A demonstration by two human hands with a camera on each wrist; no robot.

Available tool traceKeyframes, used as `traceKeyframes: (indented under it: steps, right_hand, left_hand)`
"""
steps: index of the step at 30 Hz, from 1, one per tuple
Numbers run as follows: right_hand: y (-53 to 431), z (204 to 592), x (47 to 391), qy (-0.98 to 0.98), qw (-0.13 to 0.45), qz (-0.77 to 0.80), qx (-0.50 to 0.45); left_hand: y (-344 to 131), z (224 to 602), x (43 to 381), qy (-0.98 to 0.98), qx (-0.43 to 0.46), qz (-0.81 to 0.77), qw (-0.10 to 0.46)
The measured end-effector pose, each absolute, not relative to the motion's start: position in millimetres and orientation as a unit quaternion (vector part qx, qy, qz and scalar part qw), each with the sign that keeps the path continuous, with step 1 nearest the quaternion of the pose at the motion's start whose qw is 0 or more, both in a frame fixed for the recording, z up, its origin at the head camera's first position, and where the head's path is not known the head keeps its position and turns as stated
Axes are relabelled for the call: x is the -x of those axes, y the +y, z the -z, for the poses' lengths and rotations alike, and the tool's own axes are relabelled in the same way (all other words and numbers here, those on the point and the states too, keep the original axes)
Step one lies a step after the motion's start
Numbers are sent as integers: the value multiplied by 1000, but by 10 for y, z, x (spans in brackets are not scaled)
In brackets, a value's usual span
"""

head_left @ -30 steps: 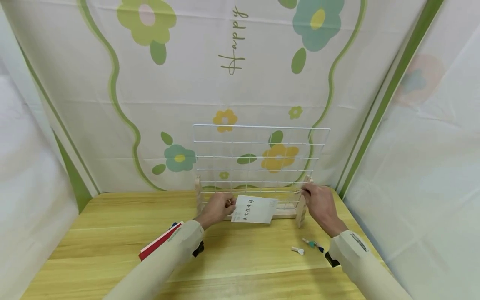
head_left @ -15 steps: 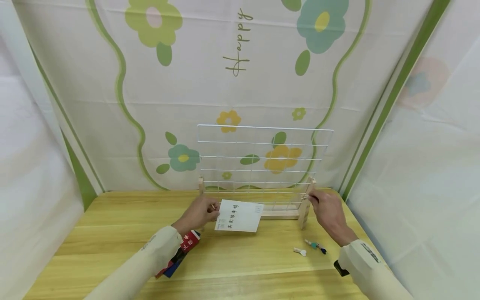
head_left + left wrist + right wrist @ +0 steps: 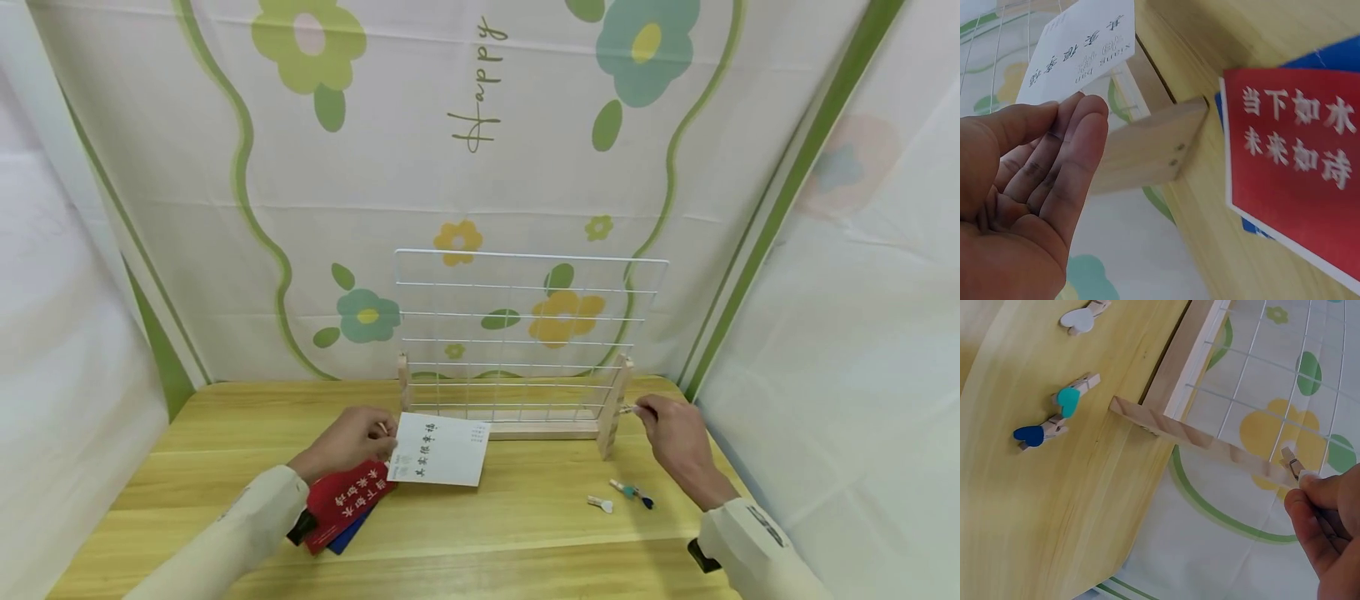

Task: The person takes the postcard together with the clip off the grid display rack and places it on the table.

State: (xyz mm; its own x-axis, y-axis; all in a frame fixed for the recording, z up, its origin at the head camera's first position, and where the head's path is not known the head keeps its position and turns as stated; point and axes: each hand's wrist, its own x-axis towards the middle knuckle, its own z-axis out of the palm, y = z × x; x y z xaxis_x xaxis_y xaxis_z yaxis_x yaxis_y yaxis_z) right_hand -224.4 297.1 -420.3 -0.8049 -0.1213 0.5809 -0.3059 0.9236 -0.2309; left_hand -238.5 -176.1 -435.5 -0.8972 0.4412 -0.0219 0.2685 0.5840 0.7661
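Note:
A white card with a column of dark handwritten-style characters is pinched at its left edge between the thumb and fingers of my left hand. It hangs tilted in front of the white wire grid, apart from it. My right hand pinches a small wooden clothespin by one end, beside the right wooden leg of the grid stand. A red card with white characters lies over a blue card on the table, below my left hand.
Three clothespins lie on the wooden table at the right: a white-heart clothespin, a teal-heart clothespin and a dark-blue-heart clothespin. A flower-printed cloth hangs behind the grid, with white cloth at both sides.
My left hand has carried the white card left and nearer to me, off the grid's front. My right hand has moved right and slightly down with its clothespin. More of the red card shows.

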Motion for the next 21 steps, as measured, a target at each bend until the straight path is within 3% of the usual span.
traceKeyframes:
  steps: [21]
  right_hand:
    - [3162,4437,2104,-936,299,-149,-110]
  left_hand:
    - [-2528,4544,2205,877,-118,-441,147]
